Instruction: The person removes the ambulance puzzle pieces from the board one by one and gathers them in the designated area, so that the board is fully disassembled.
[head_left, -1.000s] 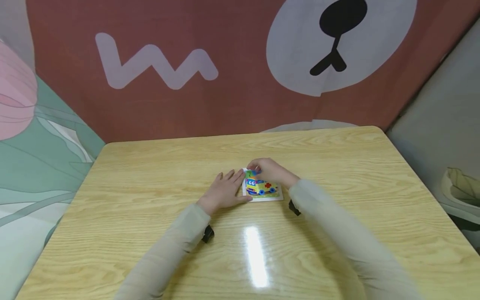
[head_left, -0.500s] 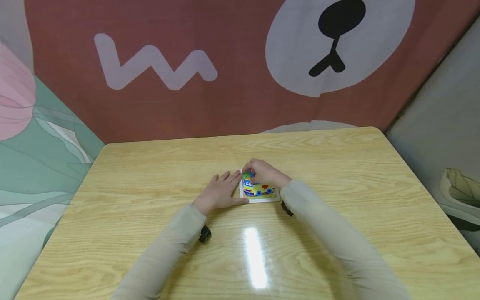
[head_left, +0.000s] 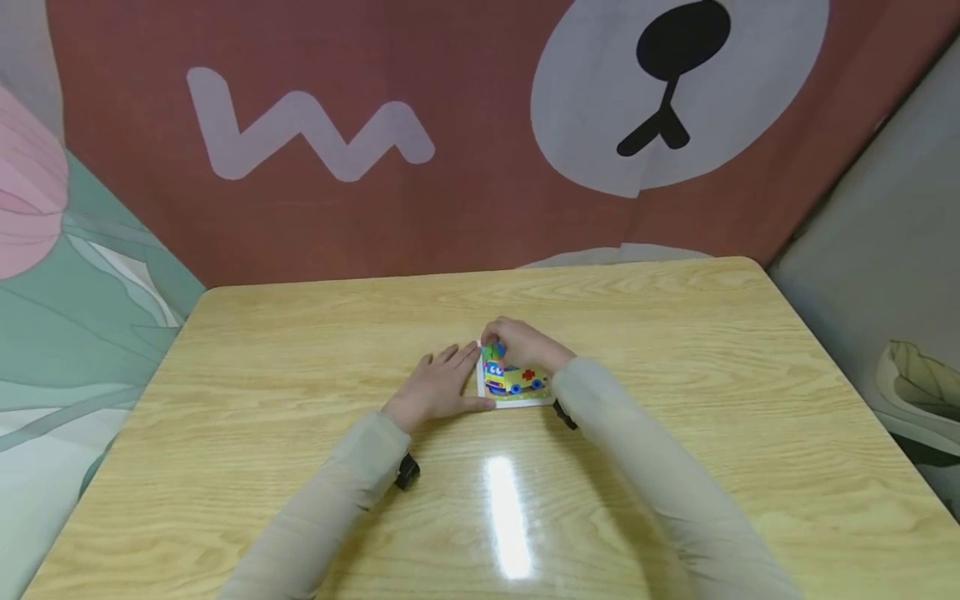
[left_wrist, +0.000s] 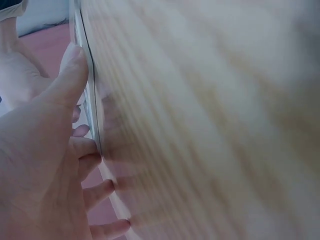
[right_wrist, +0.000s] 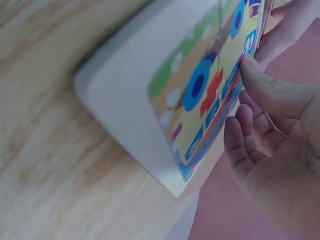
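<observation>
A small jigsaw puzzle [head_left: 525,383] in a white frame, showing a yellow ambulance with a red cross, lies flat on the table. My left hand [head_left: 442,387] rests at its left side, fingers spread, thumb along the near left corner. The right hand [head_left: 521,340] bends over the puzzle's upper left part and pinches a small puzzle piece, bluish where it shows; most of the piece is hidden by the fingers. In the right wrist view, the right thumb [right_wrist: 265,85] touches the picture while the other fingers curl beyond the far edge.
The wood-grain table [head_left: 300,350] extends on all sides of the puzzle. Behind it stands a reddish-brown patterned backdrop [head_left: 480,208]. A bright light reflection [head_left: 508,517] lies on the tabletop. Beige fabric [head_left: 926,383] shows beyond the right edge.
My right hand has shifted slightly left, carrying the piece toward the puzzle's upper left corner, and has stayed nearly still since the middle frame. The left hand keeps its place beside the puzzle.
</observation>
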